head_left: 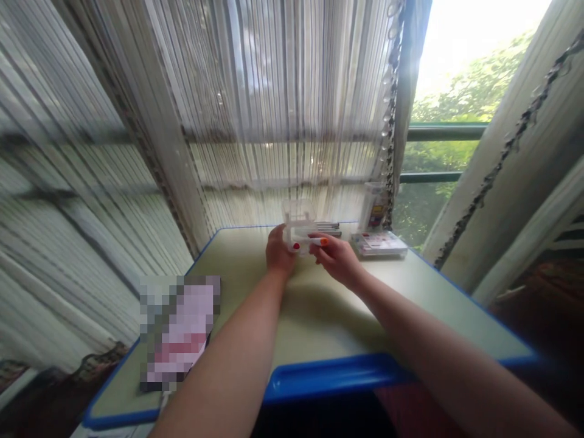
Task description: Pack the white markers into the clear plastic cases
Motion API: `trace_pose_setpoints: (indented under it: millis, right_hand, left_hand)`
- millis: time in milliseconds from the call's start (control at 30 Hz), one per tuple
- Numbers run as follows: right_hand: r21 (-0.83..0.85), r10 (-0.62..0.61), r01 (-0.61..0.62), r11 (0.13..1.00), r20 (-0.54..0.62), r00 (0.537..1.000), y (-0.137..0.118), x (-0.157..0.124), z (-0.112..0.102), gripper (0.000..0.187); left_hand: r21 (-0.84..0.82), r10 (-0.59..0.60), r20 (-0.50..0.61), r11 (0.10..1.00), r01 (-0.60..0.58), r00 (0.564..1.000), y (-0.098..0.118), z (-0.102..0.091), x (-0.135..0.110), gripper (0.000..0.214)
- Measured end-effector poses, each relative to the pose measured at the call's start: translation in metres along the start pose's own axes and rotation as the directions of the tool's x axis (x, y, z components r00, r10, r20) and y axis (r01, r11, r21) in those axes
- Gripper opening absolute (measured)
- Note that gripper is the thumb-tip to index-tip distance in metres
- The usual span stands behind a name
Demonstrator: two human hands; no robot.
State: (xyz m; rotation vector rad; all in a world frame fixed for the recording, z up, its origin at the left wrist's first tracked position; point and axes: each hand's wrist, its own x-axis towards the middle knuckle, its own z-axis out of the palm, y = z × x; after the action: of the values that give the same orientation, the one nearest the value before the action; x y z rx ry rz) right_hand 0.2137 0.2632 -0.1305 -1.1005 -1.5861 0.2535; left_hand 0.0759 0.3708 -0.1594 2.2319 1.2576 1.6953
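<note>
Above the far part of the table, my left hand is closed around the side of a clear plastic case, whose lid stands raised at the back. A red round end shows low in the case, close to my left fingers; what it belongs to is unclear. Pinched in my right hand is a white marker with an orange end. It lies roughly level across the front of the case; whether it touches the case I cannot tell. My fingers hide part of the case.
Dark pens or markers lie behind my right hand. A flat clear box sits to their right, with a clear container behind it. A blurred-out device rests at the left. The table has a blue edge; curtains hang behind.
</note>
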Motion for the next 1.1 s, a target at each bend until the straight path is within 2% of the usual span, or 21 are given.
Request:
trace_pose_setpoints:
  millis: [100,333,500,733,967,1100]
  right_hand:
    - [-0.177,-0.111,0.096,0.979,-0.076,0.991,0.001,0.002,-0.002,0.02]
    - [-0.192,-0.106,0.08,0.978,-0.127,0.986,0.002,0.005,-0.007,0.013]
    - [-0.173,-0.144,0.139,0.975,-0.02,0.989,-0.003,0.002,-0.008,0.015]
    - [-0.311,-0.23,0.245,0.918,0.085,0.969,-0.002,0.0,-0.007,0.02]
    - [-0.436,-0.146,0.19,0.88,0.133,0.98,-0.003,0.0,-0.011,0.029]
    - [-0.409,-0.191,0.244,0.88,0.165,0.967,0.0,0.001,-0.011,0.028]
  left_hand:
    - [-0.004,0.013,0.014,1.0,-0.013,1.0,0.0,-0.001,0.0,0.047]
    - [-0.008,0.025,0.038,1.0,-0.024,0.999,0.003,0.0,-0.001,0.05]
    - [-0.009,0.008,0.035,1.0,-0.007,0.999,0.003,0.0,0.0,0.048]
    - [-0.02,0.008,0.025,1.0,-0.007,1.0,0.006,0.0,0.0,0.047]
    - [0.001,0.024,0.044,1.0,-0.024,0.999,0.009,-0.001,0.0,0.042]
    - [0.024,0.055,0.033,0.998,-0.056,0.998,0.011,-0.001,0.0,0.037]
